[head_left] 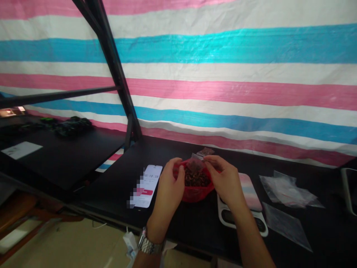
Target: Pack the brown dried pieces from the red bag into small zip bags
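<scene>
A red plastic basket stands on the black table, holding many small dark-brown pieces. My left hand is closed on the basket's left rim, thumb on the near side. My right hand reaches over the right rim, its thumb and fingertips pinched at the edge of a small clear plastic bag. That bag is over the basket, with some brown contents showing through. Just behind the basket lies another small bag with brown contents.
A white kitchen scale sits under my right forearm. Further right lie several flat clear bags. A phone showing a running timer lies left of the basket. A black metal frame post rises behind, before a striped tarp.
</scene>
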Action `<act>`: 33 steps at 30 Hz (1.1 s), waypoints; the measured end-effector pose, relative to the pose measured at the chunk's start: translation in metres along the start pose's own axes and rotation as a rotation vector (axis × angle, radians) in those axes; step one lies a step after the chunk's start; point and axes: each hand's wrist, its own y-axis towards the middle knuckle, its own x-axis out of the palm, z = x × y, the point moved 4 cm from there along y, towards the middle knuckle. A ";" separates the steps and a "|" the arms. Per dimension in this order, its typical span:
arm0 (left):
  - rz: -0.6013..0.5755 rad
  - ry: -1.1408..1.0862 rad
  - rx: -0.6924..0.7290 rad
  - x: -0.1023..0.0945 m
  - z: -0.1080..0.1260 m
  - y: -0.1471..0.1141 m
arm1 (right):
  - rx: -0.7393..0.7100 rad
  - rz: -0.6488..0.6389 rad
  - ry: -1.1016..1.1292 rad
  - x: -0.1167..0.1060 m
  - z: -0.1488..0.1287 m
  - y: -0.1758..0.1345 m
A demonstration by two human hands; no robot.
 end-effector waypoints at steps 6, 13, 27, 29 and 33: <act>-0.085 -0.018 0.042 0.003 0.000 -0.003 | -0.064 -0.101 -0.015 0.000 -0.014 -0.006; -0.078 -0.017 0.097 0.000 0.009 -0.006 | -0.089 0.032 0.041 -0.001 -0.018 -0.008; 0.026 -0.178 0.037 -0.003 0.004 -0.009 | -0.128 0.130 0.048 0.006 -0.025 -0.009; 0.061 -0.191 0.049 -0.002 0.005 -0.010 | -0.141 0.147 0.043 0.005 -0.027 -0.009; 0.144 -0.206 0.077 -0.001 0.006 -0.012 | -0.120 0.102 -0.036 0.003 -0.024 -0.007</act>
